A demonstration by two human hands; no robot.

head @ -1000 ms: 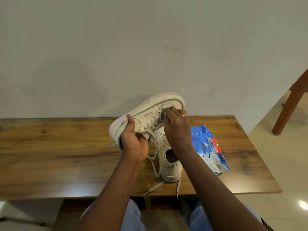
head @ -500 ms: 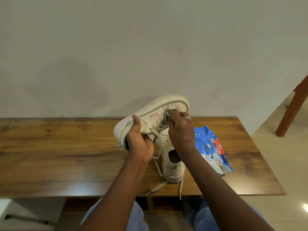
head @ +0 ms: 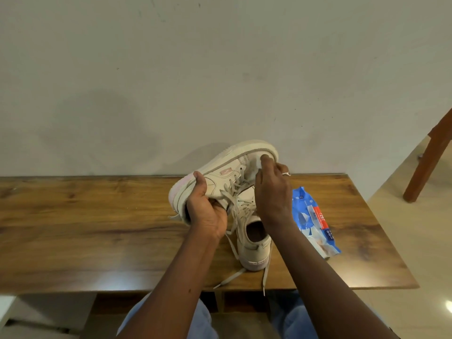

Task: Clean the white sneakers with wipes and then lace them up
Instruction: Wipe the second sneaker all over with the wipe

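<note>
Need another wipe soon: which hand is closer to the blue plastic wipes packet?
Right. The right hand, pinching a white wipe against the raised white sneaker, is just left of the blue wipes packet; the left hand grips the sneaker's heel, farther left.

1. Soft, even indoor light is filling the view.
2. The raised sneaker point(head: 234, 167) is casting a faint, blurred shadow on the wall point(head: 110, 133).
3. Pale sheen is showing along the bench's point(head: 97, 272) near edge.
4. A bright glare spot is burning on the floor point(head: 420, 253), low right.
5. The wide lens is bowing lines toward the edges.
6. Fine detail is looking slightly soft.
</note>
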